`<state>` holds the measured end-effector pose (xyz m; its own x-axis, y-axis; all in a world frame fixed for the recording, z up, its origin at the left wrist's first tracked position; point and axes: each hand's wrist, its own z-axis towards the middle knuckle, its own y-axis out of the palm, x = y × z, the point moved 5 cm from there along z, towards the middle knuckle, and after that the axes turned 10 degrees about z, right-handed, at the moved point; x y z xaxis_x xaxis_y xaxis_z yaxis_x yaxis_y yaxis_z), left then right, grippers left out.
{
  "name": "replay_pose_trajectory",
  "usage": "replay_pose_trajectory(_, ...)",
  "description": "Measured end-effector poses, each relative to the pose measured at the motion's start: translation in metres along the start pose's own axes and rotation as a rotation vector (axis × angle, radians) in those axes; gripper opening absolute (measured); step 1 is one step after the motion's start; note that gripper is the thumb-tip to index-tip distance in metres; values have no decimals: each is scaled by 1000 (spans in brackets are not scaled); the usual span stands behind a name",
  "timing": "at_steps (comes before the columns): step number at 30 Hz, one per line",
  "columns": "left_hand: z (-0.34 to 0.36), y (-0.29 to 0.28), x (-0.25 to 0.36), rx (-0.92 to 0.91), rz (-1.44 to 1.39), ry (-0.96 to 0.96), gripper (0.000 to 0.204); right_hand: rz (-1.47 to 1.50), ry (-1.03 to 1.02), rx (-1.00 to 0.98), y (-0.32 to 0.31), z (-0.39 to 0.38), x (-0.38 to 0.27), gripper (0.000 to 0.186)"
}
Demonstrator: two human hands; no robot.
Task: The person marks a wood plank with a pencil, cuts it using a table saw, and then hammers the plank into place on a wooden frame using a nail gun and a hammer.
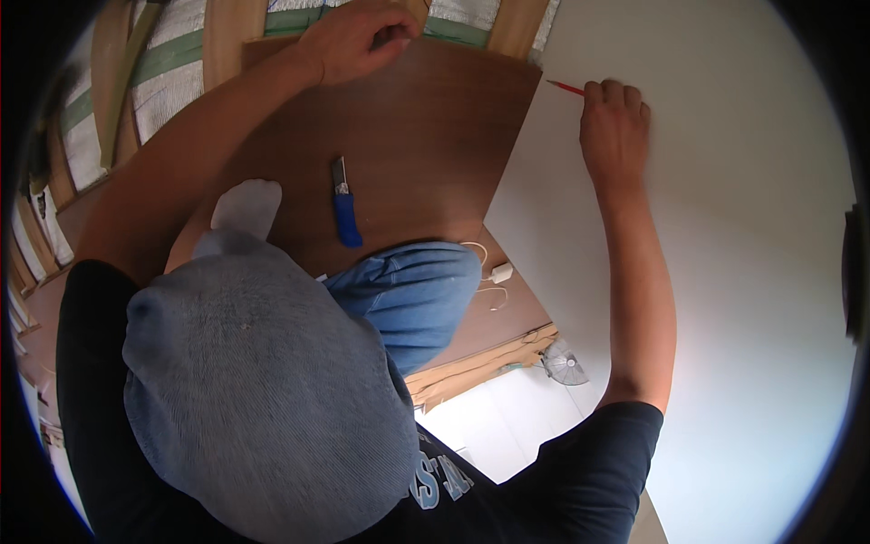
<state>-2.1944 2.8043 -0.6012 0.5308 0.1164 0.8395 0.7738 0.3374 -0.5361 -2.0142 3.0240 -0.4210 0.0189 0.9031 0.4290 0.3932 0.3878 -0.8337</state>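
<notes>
My right hand is closed round a red pencil. The pencil's tip points left, toward the far right corner of a brown wooden board, and the hand rests against a large pale panel. Over the board's far edge, my left hand has its fingers curled in; whether anything is inside them is hidden. On the board, between my arms, lies a utility knife with a blue handle and its blade out.
Wooden battens stand over silvery sheeting with green strips beyond the board. A white plug with a cable lies beside my jeans-clad leg. Farther down is a fan. Grey ribbed cloth blocks the lower left.
</notes>
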Motion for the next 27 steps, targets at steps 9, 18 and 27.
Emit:
replay_pose_trajectory(9,0,-7,7,75,-50,201,19,-52,-55,-96,35,9,2,8)
replay_pose_trajectory(18,-1,-5,5,23,-64,123,18,-82,-84,-84,46,7,-1,9)
replay_pose_trajectory(27,0,-3,4,41,-42,163,20,-75,-87,-88,52,6,-4,10)
